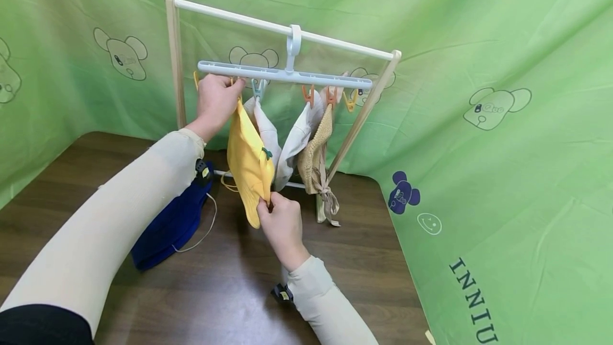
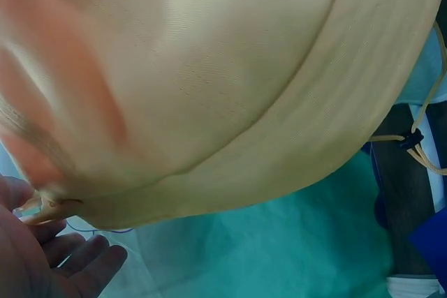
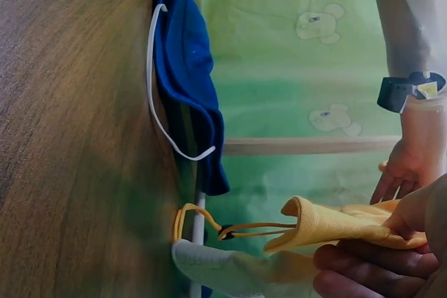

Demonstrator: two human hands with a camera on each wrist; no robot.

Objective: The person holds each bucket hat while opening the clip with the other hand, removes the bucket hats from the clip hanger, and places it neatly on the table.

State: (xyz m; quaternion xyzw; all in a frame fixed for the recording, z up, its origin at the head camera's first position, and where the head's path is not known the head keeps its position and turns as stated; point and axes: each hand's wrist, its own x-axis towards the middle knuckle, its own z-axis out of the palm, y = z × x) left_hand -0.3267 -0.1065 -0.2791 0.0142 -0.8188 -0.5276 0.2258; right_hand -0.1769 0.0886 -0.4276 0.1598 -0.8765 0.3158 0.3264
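A yellow sun hat [image 1: 249, 161] hangs from the pale blue clip hanger [image 1: 282, 74], with a small green decoration on it. At the hat's upper edge my left hand [image 1: 217, 99] pinches a yellow clip [image 2: 49, 209], mostly hidden behind the fingers in the head view. Lower down, my right hand [image 1: 282, 225] grips the hat's cloth between thumb and fingers. A yellow chin cord with a black stopper [image 3: 225, 232] dangles from the hat. Beside it a white hat [image 1: 298, 140] and a tan woven hat [image 1: 316, 145] with a ribbon hang from clips.
The hanger hooks on the white top bar [image 1: 230, 15] of a wooden-legged rack. On the brown table [image 1: 201, 297], a blue hat [image 1: 174, 222] with a white cord lies left of the rack. An unused yellow clip [image 1: 350, 101] hangs at the hanger's right end. Green printed fabric [image 1: 527, 57] stands behind.
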